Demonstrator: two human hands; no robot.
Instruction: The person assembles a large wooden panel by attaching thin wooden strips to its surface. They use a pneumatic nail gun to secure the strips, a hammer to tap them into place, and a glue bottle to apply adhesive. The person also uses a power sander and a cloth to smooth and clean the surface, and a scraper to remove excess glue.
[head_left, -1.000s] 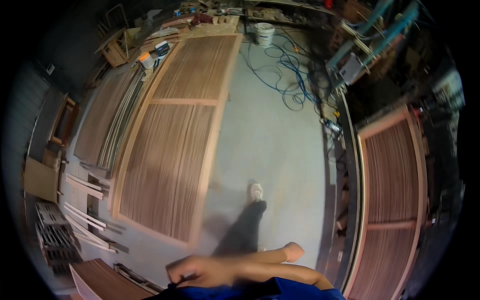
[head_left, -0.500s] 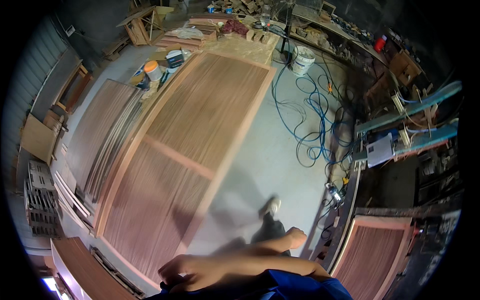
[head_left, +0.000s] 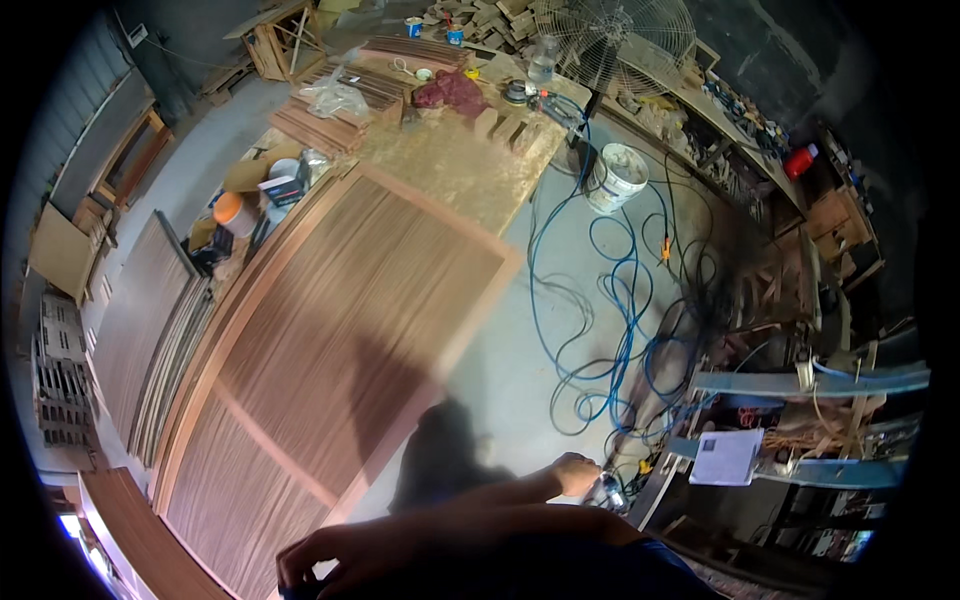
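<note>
The right hand reaches to a small tool at the blue hose on the floor, fingers curled, grip unclear, while the left hand hangs half-open, empty, near the untouched wooden door panel.

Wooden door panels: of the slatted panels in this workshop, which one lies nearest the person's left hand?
The large framed door panel lying flat in the middle; the left hand hovers by its near end, while the other panels lie stacked farther left.
</note>
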